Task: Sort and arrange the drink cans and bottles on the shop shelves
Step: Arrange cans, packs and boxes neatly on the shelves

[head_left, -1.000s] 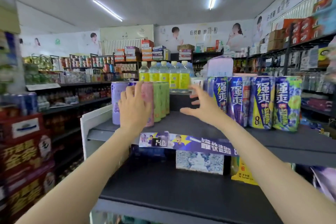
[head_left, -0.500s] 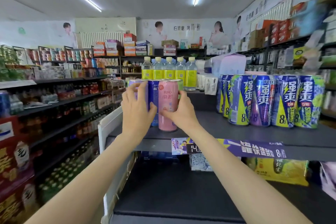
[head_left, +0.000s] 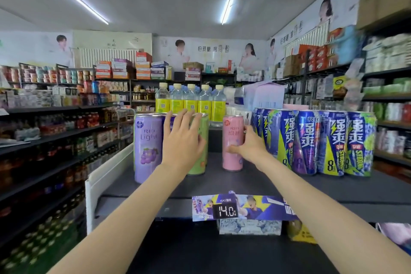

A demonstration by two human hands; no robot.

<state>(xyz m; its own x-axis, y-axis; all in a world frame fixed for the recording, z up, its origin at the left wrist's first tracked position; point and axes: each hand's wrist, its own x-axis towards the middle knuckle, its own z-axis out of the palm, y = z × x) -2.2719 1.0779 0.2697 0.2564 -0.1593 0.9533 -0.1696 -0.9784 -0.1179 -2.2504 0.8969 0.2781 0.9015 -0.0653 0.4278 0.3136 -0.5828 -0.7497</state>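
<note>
Sorting step underway: right hand [head_left: 246, 144] clamped around pink RIO can [head_left: 232, 143], upright on top shelf [head_left: 262, 182] between green can [head_left: 198, 144] and blue cans [head_left: 307, 140]. Left hand [head_left: 181, 140] spread flat against green can. Next, probably: slide pink can leftward, keeping upright.

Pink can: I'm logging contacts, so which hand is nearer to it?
Right. The right hand grips the pink can; the left hand rests on the green can beside it.

My left hand [head_left: 181, 142] covered the can behind it, so I couldn't read its label; the green can [head_left: 199, 151] showed only a sliver; far-left shelf goods [head_left: 44, 127] blurred.
</note>
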